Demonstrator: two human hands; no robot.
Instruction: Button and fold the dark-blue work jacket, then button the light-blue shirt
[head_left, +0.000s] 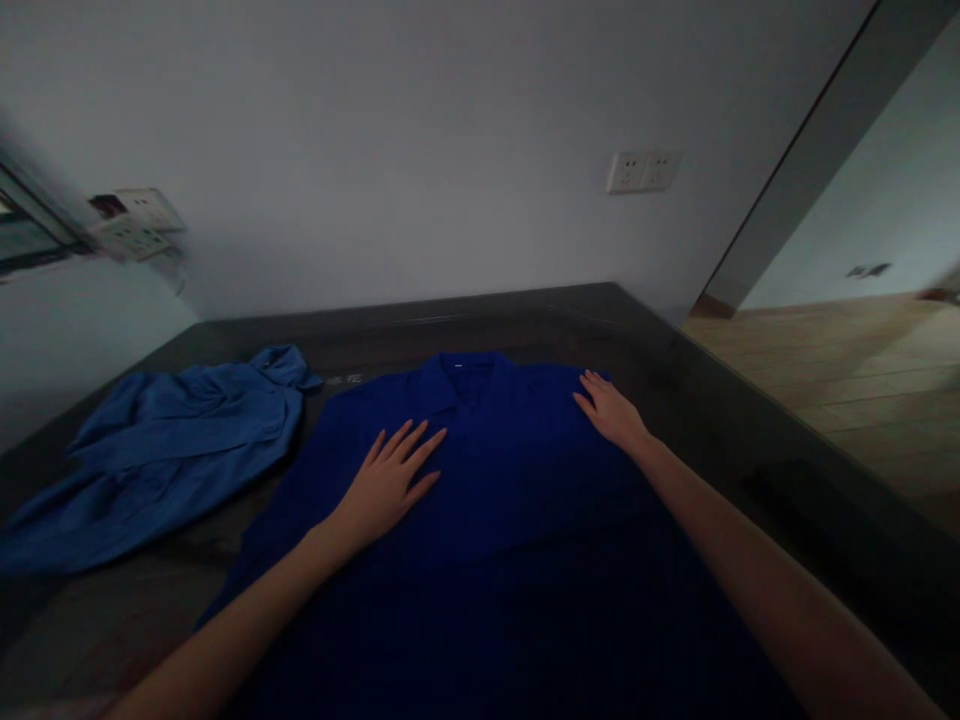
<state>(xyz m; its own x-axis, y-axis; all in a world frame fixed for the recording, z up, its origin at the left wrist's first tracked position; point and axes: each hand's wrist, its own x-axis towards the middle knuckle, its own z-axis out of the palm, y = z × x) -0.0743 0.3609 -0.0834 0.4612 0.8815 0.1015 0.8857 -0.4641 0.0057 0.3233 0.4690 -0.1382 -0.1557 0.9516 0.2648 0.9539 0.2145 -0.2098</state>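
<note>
On the table, the shirt stretches away (seemingly straight), collar farthest.

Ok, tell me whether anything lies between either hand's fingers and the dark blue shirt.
Nothing visible does: the left hand appears to rest directly on the dark blue shirt, fingers spread, and the right hand on its upper right part. The lighter blue garment lies off to the left.
</note>
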